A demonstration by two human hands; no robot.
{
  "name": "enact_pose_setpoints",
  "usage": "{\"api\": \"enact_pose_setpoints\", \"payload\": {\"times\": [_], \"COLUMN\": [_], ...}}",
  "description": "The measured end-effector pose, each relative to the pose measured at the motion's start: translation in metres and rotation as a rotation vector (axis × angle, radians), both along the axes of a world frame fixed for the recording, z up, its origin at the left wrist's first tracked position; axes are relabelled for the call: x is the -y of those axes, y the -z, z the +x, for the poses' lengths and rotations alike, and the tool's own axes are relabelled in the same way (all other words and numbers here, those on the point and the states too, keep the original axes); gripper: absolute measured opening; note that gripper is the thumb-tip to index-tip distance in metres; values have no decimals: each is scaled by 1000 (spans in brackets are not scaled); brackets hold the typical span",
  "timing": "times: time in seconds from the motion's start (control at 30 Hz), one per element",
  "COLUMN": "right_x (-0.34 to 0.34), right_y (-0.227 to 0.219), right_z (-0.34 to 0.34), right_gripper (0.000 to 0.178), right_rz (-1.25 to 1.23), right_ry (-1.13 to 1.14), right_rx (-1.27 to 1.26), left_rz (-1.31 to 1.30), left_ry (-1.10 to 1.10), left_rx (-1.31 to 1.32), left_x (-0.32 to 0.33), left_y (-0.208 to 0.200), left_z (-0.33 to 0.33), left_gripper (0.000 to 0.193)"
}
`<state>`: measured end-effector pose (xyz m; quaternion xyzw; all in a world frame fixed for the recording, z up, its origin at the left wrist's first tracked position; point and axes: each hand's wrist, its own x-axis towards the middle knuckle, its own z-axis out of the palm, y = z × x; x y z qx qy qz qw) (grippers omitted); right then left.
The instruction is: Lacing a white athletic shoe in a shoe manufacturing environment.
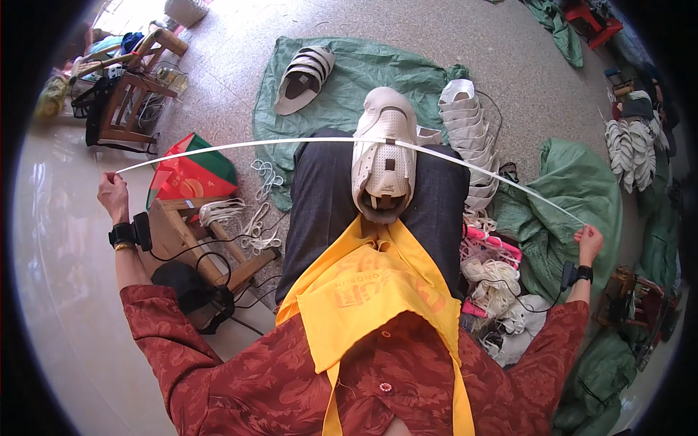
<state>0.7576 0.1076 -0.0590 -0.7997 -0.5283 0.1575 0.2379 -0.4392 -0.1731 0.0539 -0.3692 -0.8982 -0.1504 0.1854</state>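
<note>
A white perforated shoe upper [391,120] rests upright between my knees, its toe pointing away from me. One long flat white shoelace [291,139] passes across the upper through its lacing area and stretches out to both sides in a wide line. At the far left, my left hand [113,196] is closed, pinching one end of the lace. My right hand [589,242] pinches the other end, out at the right. Both arms are spread wide. The yellow apron [363,283] on my lap reaches the heel of the upper.
A green sheet [349,94] on the floor bears another white upper [304,80]. Stacked uppers [469,138] stand right of my knees, near bundled laces [491,280] and a green sack [574,189]. At left are a wooden stool [189,232], a red-green bag [193,171] and loose laces [258,229].
</note>
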Motion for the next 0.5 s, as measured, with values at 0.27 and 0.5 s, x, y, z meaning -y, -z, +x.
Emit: {"api": "enact_pose_setpoints", "payload": {"times": [0.27,0.5], "right_x": [-23,-37], "right_y": [3,-36], "right_z": [-10,-62], "right_gripper": [23,26], "right_rz": [-28,48], "right_ry": [27,36], "right_rx": [-220,-485], "left_rz": [17,18], "left_ry": [8,184], "left_rx": [131,227], "left_x": [-15,-60], "left_y": [-6,-34], "left_z": [13,61], "left_gripper": [16,18]}}
